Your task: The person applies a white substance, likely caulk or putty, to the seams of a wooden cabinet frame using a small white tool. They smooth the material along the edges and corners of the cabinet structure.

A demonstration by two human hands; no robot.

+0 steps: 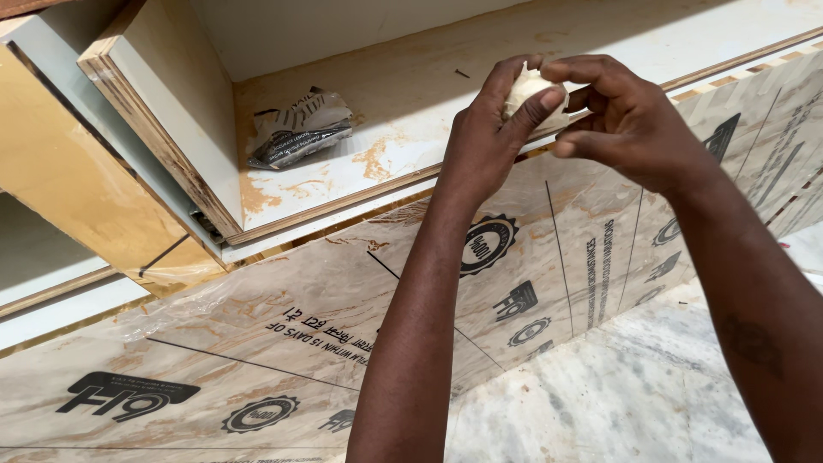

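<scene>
A pale cream lump of putty-like material (pixel 530 86) sits between both hands, raised in front of the open drawer. My left hand (pixel 489 137) wraps it from the left with thumb and fingers closed around it. My right hand (pixel 630 120) meets it from the right, fingertips pinching its top edge. Most of the lump is hidden by the fingers.
A plywood drawer box (pixel 386 201) stands open, its floor dusty and stained, with a crumpled silver-and-black wrapper (pixel 300 129) lying inside at the left. A film-covered front panel (pixel 257 343) with black printed marks runs below it. Marble floor (pixel 634 394) shows at the lower right.
</scene>
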